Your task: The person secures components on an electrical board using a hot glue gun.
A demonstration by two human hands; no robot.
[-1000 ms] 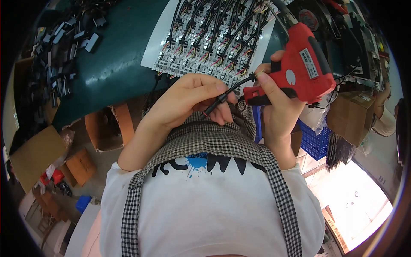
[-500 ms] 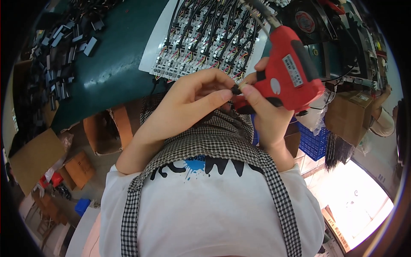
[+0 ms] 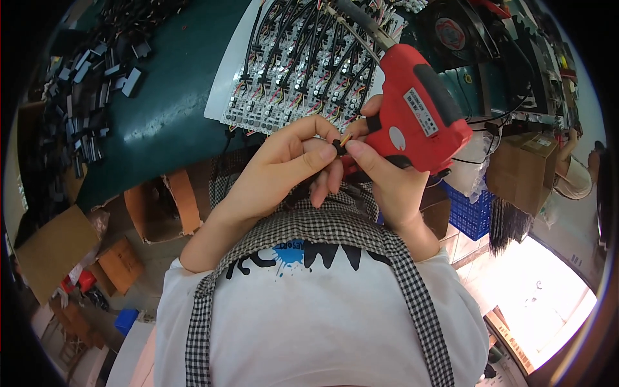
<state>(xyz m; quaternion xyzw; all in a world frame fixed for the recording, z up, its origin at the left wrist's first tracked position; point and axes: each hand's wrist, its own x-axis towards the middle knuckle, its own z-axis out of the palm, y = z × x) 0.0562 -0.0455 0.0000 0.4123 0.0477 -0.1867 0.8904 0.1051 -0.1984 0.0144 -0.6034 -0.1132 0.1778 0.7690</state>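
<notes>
My left hand (image 3: 284,161) pinches the end of a black cable (image 3: 337,147) between thumb and forefinger, its other fingers curled below. From that end short thin coloured wires (image 3: 346,138) stick out, and the thumb of my right hand (image 3: 390,184) is against them. A red soldering gun (image 3: 412,97) with dark grip pads is held in my right hand, its metal tip pointing up and left over the boards. Beyond both hands lies a panel of white circuit boards (image 3: 258,116) with many black cables and coloured wires attached. Most of the held cable is hidden behind my fingers.
The panel rests on a white sheet (image 3: 220,87) on the green table (image 3: 161,109). Dark and grey plastic parts (image 3: 90,97) are heaped at left. A black fan (image 3: 451,32) stands at far right. Cartons (image 3: 169,203) and a blue crate (image 3: 467,209) sit below table level.
Both hands and the soldering gun have shifted slightly left and down in view. The cable's coloured wires now show more clearly between my fingertips, and my left lower fingers have come into sight.
</notes>
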